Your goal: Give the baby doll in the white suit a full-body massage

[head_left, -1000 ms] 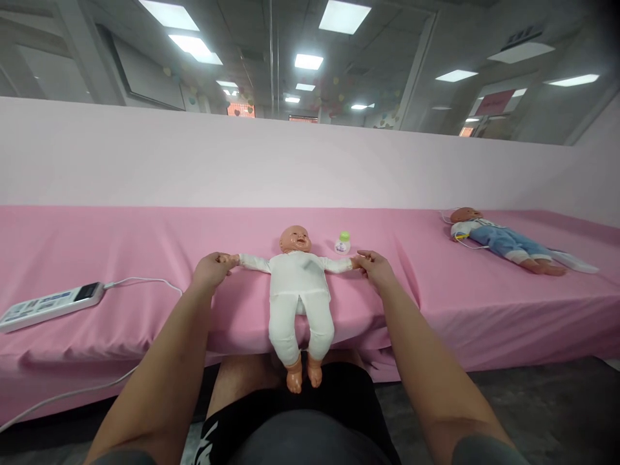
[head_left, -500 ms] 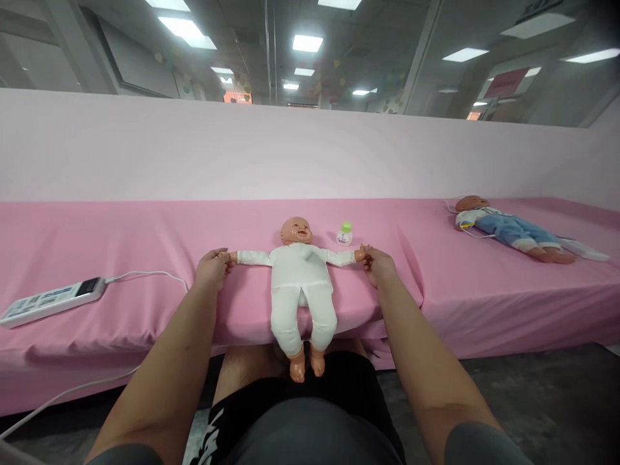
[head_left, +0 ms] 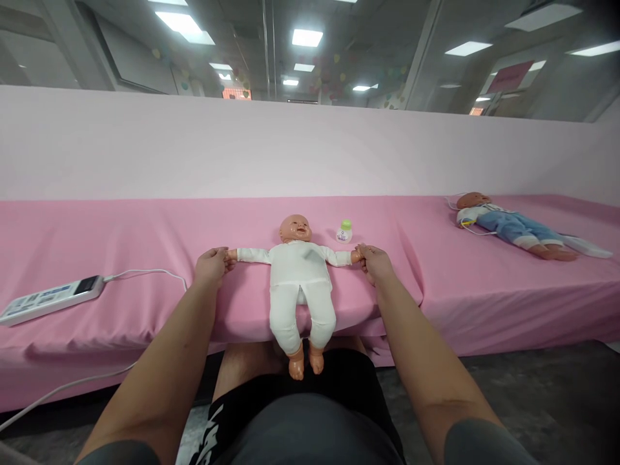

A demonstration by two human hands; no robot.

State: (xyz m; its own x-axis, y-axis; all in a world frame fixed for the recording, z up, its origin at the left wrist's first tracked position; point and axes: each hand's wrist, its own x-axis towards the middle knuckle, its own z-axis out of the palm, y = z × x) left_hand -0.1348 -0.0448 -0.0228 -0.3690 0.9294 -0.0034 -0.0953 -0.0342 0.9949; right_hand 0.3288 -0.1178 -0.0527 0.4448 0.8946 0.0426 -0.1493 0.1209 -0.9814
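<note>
At left, the left hand (head_left: 210, 266) has its fingers pinched closed on the doll's near-left hand. The doll (head_left: 300, 268) lies face up between the two grips, arms stretched out sideways, head at the far end; its feet reach past the near edge of the pink cover (head_left: 130, 236), above the lap (head_left: 300, 381). At right, the right hand (head_left: 376, 263) is closed in the same way, thumb and fingers holding the doll's other hand.

Around these, far left, a white device (head_left: 51, 300) with a dark screen lies on the cover. Its cord (head_left: 145, 271) runs right and passes behind the left forearm (head_left: 169, 358), which hides part of it. A small green-capped bottle (head_left: 344, 234) stands just beyond the doll's right-side arm, near the right hand. Well apart at far right lies a second doll (head_left: 516, 230) in blue trousers.
</note>
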